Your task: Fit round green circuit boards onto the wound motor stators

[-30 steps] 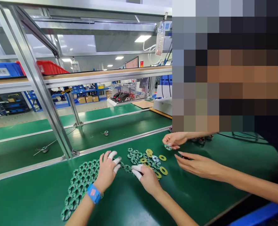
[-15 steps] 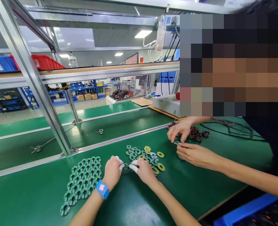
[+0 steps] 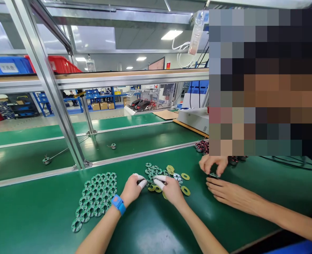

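My left hand (image 3: 134, 187), with a blue wristband and white finger cots, pinches a small green ring-shaped circuit board (image 3: 149, 183) by its left side. From the right, my right hand (image 3: 171, 187), also in white finger cots, has thumb and forefinger closed at the same board, which the fingertips partly hide. Just behind my hands lies a loose pile of green ring boards (image 3: 153, 170). Yellow flat rings (image 3: 185, 191) lie around my right hand. To the left, many green ring boards (image 3: 96, 194) are laid flat in close rows.
Across the green tabletop, a co-worker's hands (image 3: 228, 188) handle a small part at the right. Dark wound coils (image 3: 202, 146) sit behind them. An aluminium post (image 3: 57, 113) rises behind the rows; two small wired coils (image 3: 47, 161) lie beyond the rail.
The view has shifted, so the scene sits further right. My hands stay together at the board, now nearer the loose pile. The co-worker's hands have moved slightly closer together.
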### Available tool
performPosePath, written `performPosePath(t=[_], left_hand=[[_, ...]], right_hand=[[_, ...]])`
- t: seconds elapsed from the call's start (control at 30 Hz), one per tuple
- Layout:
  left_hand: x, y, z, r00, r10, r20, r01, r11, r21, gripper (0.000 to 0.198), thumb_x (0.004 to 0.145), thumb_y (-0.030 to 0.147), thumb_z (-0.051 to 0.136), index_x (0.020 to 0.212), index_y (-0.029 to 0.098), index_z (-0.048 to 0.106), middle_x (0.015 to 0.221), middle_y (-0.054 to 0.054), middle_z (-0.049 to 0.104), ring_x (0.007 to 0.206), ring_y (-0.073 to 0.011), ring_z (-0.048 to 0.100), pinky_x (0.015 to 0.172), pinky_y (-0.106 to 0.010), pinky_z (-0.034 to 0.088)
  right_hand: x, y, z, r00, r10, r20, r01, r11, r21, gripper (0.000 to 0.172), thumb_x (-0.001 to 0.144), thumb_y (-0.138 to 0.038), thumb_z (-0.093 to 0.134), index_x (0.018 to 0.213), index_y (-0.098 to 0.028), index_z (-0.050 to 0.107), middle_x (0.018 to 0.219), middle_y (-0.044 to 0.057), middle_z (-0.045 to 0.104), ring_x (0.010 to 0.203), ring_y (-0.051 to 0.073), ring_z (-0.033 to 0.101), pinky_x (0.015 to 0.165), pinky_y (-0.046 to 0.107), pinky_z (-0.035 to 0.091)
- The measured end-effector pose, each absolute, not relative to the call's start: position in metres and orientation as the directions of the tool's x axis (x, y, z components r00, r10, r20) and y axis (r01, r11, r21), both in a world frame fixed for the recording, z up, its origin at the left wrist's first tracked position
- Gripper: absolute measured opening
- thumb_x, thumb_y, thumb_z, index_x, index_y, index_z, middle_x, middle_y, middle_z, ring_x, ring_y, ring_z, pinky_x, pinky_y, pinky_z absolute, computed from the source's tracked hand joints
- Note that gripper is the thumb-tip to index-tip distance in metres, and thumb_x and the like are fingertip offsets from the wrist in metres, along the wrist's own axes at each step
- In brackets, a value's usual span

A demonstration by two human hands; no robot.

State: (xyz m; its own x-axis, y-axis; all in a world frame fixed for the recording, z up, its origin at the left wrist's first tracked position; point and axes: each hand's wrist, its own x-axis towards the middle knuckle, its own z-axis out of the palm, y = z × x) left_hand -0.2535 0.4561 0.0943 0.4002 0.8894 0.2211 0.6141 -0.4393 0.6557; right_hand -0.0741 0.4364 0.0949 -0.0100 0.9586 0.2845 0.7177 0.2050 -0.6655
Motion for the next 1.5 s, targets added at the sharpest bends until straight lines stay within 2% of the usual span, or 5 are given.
performPosePath(t=[0.53,0.9,1.13,1.33,1.5], left_hand=[[-0.233,0.443,0.099,0.281,0.950,0.133,0.734,-0.302,0.608,0.020,0.081,0.017,0.051,0.081,0.014,0.070,0.082,-0.008,0.062,0.080,-0.0193,0.056,0.074,-0.027,0.040],[-0.210,0.453,0.096,0.253,0.965,0.075,0.820,-0.255,0.513,0.023,0.083,0.015,0.046,0.082,0.014,0.069,0.089,-0.009,0.061,0.082,-0.0179,0.057,0.075,-0.025,0.042],[-0.288,0.488,0.103,0.150,0.982,0.113,0.883,-0.184,0.432,0.044,0.085,0.030,0.051,0.126,0.014,0.047,0.127,-0.014,0.046,0.116,-0.0253,0.042,0.098,-0.033,0.033],[-0.363,0.510,0.096,0.001,0.998,0.066,0.885,-0.032,0.465,0.022,0.076,0.026,0.064,0.093,0.012,0.060,0.120,-0.011,0.051,0.119,-0.0291,0.038,0.099,-0.051,0.026],[-0.360,0.509,0.098,-0.006,0.993,0.118,0.695,-0.081,0.715,0.019,0.068,0.029,0.068,0.075,0.014,0.058,0.087,-0.005,0.060,0.093,-0.0223,0.053,0.084,-0.036,0.040]], right_hand=[[-0.075,0.433,0.091,0.080,0.946,0.313,0.914,0.055,-0.401,0.031,0.084,-0.035,0.048,0.096,-0.018,0.071,0.097,0.012,0.067,0.096,0.026,0.057,0.077,0.032,0.043],[-0.075,0.431,0.087,0.132,0.947,0.293,0.957,-0.045,-0.287,0.028,0.083,-0.028,0.047,0.077,-0.020,0.072,0.083,0.010,0.065,0.077,0.023,0.061,0.060,0.028,0.041],[-0.066,0.429,0.090,0.080,0.937,0.340,0.951,0.031,-0.309,0.036,0.083,-0.031,0.049,0.109,-0.010,0.064,0.105,0.017,0.063,0.106,0.033,0.050,0.081,0.039,0.044],[-0.101,0.421,0.086,-0.108,0.936,0.335,0.873,0.251,-0.419,0.027,0.083,-0.024,0.052,0.102,-0.013,0.068,0.106,0.012,0.065,0.104,0.026,0.053,0.093,0.036,0.040],[-0.129,0.415,0.085,-0.147,0.940,0.309,0.782,0.302,-0.545,0.027,0.083,-0.024,0.051,0.099,-0.014,0.069,0.099,0.013,0.066,0.098,0.027,0.056,0.087,0.038,0.043]])
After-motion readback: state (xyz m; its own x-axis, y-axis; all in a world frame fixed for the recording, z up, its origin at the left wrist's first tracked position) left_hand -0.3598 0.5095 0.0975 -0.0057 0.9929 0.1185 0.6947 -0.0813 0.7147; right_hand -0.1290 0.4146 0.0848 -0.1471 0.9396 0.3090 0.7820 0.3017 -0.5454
